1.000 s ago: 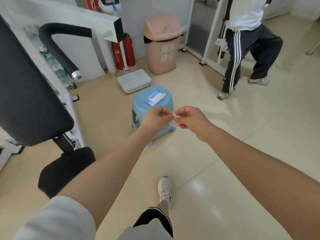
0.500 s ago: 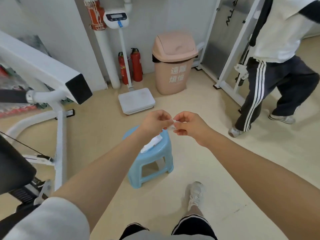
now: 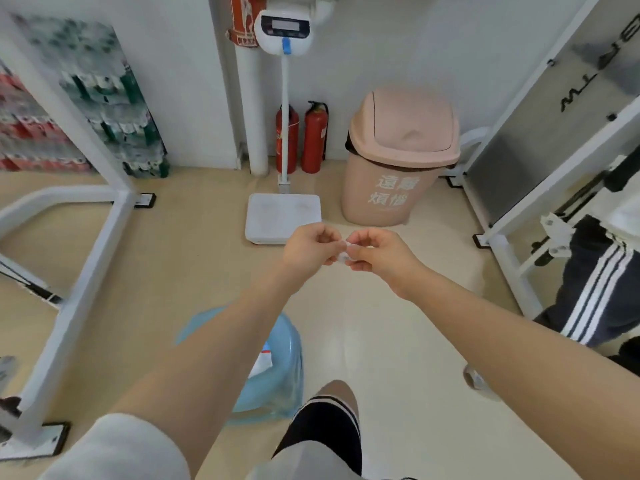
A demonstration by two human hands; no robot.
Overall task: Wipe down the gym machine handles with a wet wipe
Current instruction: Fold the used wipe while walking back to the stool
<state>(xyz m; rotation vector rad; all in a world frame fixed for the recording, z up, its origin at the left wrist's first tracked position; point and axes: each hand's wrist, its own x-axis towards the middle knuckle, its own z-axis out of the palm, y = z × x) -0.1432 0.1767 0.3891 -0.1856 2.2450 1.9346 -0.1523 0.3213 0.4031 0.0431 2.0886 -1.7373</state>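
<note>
My left hand [image 3: 309, 247] and my right hand [image 3: 379, 252] meet in front of me, both pinching a small crumpled white wet wipe [image 3: 343, 253] between their fingertips. Only a sliver of the wipe shows between the fingers. Below my left forearm stands a blue plastic stool [image 3: 282, 372] with the wipe packet [image 3: 262, 358] on top, mostly hidden by the arm. The white frame of a gym machine [image 3: 74, 285] runs along the left side. No machine handle is in sight.
A pink swing-lid bin [image 3: 398, 157] stands against the far wall, with a white floor scale [image 3: 283, 216] and two red fire extinguishers [image 3: 301, 136] to its left. Another person's striped dark trousers [image 3: 595, 289] and a second white machine frame [image 3: 519, 188] fill the right.
The view has swung up and forward: the stool has slid down under my arm, while the bin and scale have come closer. My hands stay together on the wipe.
</note>
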